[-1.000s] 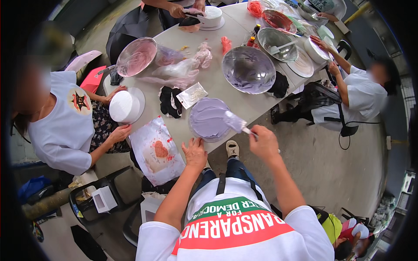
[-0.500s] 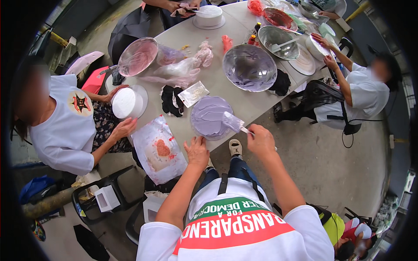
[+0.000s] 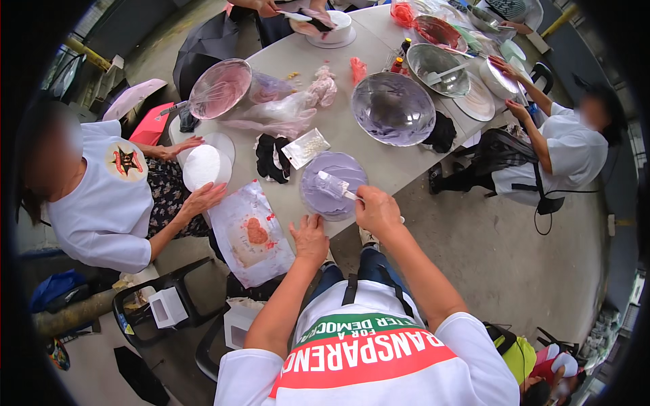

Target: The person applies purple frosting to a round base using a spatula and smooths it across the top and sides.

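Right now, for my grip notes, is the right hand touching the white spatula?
Touching: the head view shows the right hand gripping the white spatula by its handle.

The wearer has on a loose white T-shirt (image 3: 365, 389) with wide short sleeves, the left sleeve (image 3: 249, 375) and right sleeve (image 3: 474, 342) both plain white. Across its front curves a green band (image 3: 379, 327) set against a broader red band (image 3: 379, 367), each printed with bold white capitals. Two narrow black straps (image 3: 350, 289) show over the shirt's lower part. Below are blue denim jeans (image 3: 374, 262) and a pale shoe (image 3: 367, 237), partly hidden. Left hand (image 3: 309, 240) and right hand (image 3: 378, 211) are bare, as are the forearms (image 3: 423, 271).
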`<state>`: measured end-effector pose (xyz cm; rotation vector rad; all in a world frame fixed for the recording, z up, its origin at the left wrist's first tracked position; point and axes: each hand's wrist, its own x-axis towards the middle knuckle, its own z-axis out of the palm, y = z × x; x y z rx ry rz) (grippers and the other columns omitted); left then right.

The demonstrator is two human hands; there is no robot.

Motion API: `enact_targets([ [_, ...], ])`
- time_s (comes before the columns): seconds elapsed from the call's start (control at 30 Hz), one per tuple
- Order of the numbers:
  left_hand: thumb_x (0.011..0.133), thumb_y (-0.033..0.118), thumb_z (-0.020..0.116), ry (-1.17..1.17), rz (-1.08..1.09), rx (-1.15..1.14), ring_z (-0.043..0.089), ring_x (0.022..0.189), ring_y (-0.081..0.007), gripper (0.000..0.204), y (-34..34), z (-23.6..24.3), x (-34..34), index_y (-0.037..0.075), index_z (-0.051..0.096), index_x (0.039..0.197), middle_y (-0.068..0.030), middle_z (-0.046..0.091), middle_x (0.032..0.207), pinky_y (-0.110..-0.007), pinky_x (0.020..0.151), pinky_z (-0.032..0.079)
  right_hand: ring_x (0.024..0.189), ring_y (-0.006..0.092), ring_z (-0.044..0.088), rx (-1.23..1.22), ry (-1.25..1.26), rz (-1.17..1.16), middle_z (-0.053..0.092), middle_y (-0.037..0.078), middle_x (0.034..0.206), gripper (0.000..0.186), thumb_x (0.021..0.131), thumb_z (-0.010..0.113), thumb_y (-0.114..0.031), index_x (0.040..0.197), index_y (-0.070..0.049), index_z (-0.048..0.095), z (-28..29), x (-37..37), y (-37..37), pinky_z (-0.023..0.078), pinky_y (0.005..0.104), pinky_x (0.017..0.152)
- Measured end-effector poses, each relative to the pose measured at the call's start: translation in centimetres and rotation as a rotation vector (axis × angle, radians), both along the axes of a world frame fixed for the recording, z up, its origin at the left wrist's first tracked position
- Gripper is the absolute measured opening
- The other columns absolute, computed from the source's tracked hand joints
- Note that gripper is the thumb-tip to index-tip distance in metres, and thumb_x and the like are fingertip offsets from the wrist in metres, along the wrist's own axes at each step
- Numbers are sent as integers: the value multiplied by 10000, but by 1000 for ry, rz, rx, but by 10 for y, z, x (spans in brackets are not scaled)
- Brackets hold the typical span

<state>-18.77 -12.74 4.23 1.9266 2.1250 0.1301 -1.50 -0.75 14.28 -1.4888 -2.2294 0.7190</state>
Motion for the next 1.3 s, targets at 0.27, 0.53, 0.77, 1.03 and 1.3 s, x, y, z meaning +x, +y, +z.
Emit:
enact_targets([
  [0.27, 708, 194, 781, 0, 16, -2, 448, 1306, -306, 642, 1, 3, 1, 67, 569, 1300, -52, 508, 1345, -614, 1076, 247, 833, 385, 650, -51, -68, -181, 665, 162, 883, 89, 809, 644, -123, 863, -54, 631, 8, 75, -2, 521, 477, 742],
  [0.53, 699, 195, 783, -9, 37, 27, 458, 1287, -310, 629, 1, 1, 3, 72, 576, 1281, -58, 519, 1326, -621, 1064, 262, 834, 393, 648, -58, 29, -37, 669, 167, 876, 85, 799, 634, -111, 860, -52, 634, 12, 33, 21, 515, 487, 743],
  [0.77, 709, 189, 777, -9, 111, -12, 439, 1307, -307, 619, 3, 3, 11, 74, 579, 1284, -56, 511, 1343, -632, 1077, 237, 854, 403, 649, -90, 37, 63, 675, 179, 892, 93, 808, 628, -126, 866, -54, 637, -11, 2, 49, 518, 492, 749],
  [1.03, 700, 180, 783, 12, 157, 19, 457, 1282, -316, 604, 5, 3, 18, 55, 595, 1260, -80, 540, 1303, -630, 1047, 265, 827, 402, 653, -94, -59, 2, 673, 181, 863, 95, 806, 648, -121, 870, -51, 647, 13, 94, 60, 521, 485, 732],
  [1.3, 726, 149, 767, -35, 241, -54, 424, 1321, -334, 628, 10, 11, 29, 51, 558, 1310, -71, 497, 1376, -652, 1082, 226, 830, 402, 650, -86, 106, 210, 675, 176, 875, 105, 816, 630, -108, 893, -40, 650, -2, 20, 85, 519, 480, 736],
])
